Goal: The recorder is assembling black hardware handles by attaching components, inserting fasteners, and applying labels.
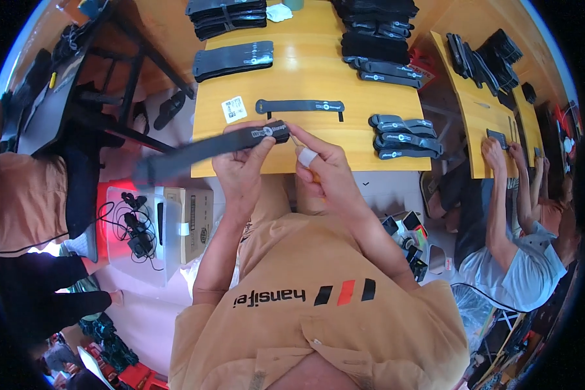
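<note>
A long dark-grey strap (208, 148) with white print is pinched in my left hand (238, 174), thumb on top near its right end. Its free end reaches out to the left, past the table edge, and is smeared by motion. Against the strap's right end, my right hand (333, 174) holds a thin pointed tool (294, 138); a bit of orange shows under the fingers, perhaps its handle. White tape (307, 155) wraps one right finger. Just beyond my hands, a similar strap (300, 106) lies flat across two short black strips.
Stacked straps lie at the table's far left (234, 60), far right (378, 49) and near right (406, 136). A white printed card (234, 109) lies left of the flat strap. A clear bin of cables (136, 227) stands on the floor at left. Co-workers sit at a table to the right.
</note>
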The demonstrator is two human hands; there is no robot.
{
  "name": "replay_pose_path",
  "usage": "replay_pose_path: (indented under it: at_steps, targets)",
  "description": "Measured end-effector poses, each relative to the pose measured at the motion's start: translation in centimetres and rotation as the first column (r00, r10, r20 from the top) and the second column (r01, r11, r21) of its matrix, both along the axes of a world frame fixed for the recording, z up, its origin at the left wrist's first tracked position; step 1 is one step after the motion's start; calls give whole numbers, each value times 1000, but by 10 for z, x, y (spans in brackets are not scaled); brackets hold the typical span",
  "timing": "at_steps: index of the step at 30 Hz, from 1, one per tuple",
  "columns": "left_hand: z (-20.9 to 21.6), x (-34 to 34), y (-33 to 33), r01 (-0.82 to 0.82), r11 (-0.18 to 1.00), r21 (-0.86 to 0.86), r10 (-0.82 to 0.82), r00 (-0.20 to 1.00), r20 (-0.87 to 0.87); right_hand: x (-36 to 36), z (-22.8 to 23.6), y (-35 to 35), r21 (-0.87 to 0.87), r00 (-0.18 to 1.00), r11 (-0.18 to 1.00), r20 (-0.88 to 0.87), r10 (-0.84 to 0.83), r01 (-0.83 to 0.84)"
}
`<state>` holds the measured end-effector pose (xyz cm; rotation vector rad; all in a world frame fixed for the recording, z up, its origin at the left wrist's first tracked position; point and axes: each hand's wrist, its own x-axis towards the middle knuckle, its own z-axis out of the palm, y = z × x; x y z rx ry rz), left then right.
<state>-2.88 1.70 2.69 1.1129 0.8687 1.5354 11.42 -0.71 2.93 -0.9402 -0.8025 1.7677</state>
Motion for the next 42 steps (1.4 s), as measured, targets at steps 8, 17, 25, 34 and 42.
replay_pose_path:
  at_steps: [8,17,25,34,42]
  targets:
    - [-7,-1,-14,-63,980,191,147,870,-471,-3,6,-5,-104,998,994,32,50,-46]
    - [-18,7,-11,-103,907,408,319,801,-507,-10,-7,-5,-39,988,993,112,-106,111]
    - [-4,-11,5,31,985,-170,-26,999,30,6,3,4,39,990,994,99,101,-105]
    - [-10,-4,0,15,976,-219,16,990,141,0,6,1,186,906,979,423,-1,-85]
    - [-12,7,-3,-9,983,-182,5,1000,-20,-7,-18,-7,337,843,941,514,-161,-26]
